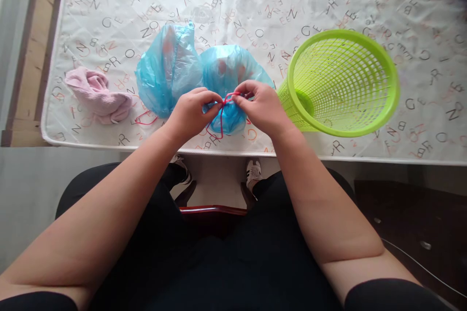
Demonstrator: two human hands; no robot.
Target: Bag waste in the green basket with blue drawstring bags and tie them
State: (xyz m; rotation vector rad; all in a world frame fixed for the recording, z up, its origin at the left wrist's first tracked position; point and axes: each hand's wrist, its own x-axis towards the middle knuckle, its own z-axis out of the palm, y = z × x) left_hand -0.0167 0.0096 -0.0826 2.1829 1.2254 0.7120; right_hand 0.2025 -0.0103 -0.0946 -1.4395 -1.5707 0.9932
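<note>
While both hands worked near the mattress's front edge, left hand [191,112] and right hand [260,107] each pinched the red string [222,112] around a blue bag [226,75], probably knotting. Second blue bag [168,68] alongside; green basket [339,82] tipped rightward.

blue bag's [233,70] contents blurred, hands [226,107] hiding red string's [221,116] knot

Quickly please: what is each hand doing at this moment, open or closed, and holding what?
Left hand: closed, pinching the red drawstring of the nearer blue bag.
Right hand: closed, pinching the same drawstring at the knot.
</note>
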